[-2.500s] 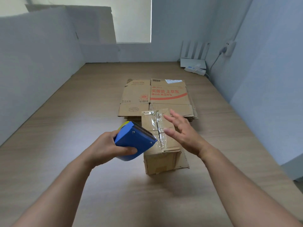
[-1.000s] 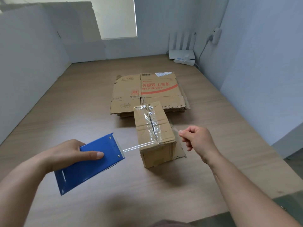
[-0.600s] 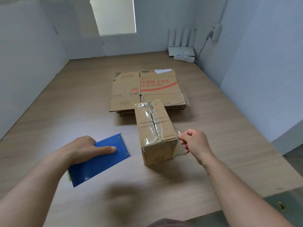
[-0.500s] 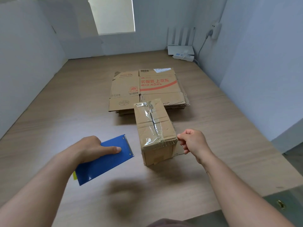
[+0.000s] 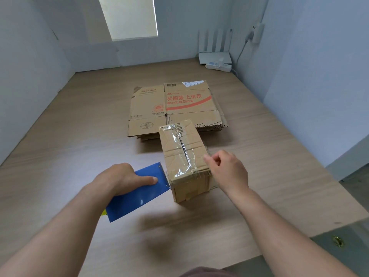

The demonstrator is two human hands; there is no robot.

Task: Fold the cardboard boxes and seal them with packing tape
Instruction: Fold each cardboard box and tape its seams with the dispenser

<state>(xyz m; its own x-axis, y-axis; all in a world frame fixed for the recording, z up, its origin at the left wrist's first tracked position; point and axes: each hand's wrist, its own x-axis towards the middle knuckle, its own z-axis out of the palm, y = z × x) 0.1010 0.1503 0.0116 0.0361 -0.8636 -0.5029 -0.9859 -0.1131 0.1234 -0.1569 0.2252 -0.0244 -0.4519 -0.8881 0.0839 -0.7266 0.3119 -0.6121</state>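
1. Small brown cardboard box (image 5: 184, 154), folded up, stands on the light wood-grain table (image 5: 79, 140) near centre, just in front of a stack of flattened brown cardboard boxes with red print (image 5: 175, 106).
2. Clear packing tape (image 5: 180, 145) runs along the top seam of the box, wrinkled, and wraps over the near top edge.
3. Left hand (image 5: 121, 177) grips a blue flat-sided tape dispenser (image 5: 137, 193) — index finger laid along its upper side. The dispenser's serrated edge sits right at the box's near left corner; touching or just short, cannot tell.
4. Right hand (image 5: 227, 170) is loosely curled at the box's right top edge, fingertips pinched together at the tape end — whether it actually holds tape cannot be told.
5. A bit of yellow shows behind the dispenser's lower end.
6. Far right corner of the table: white router with upright antennas (image 5: 215, 54), a white power strip (image 5: 218, 65) beside it, and a cable up to a wall plug.
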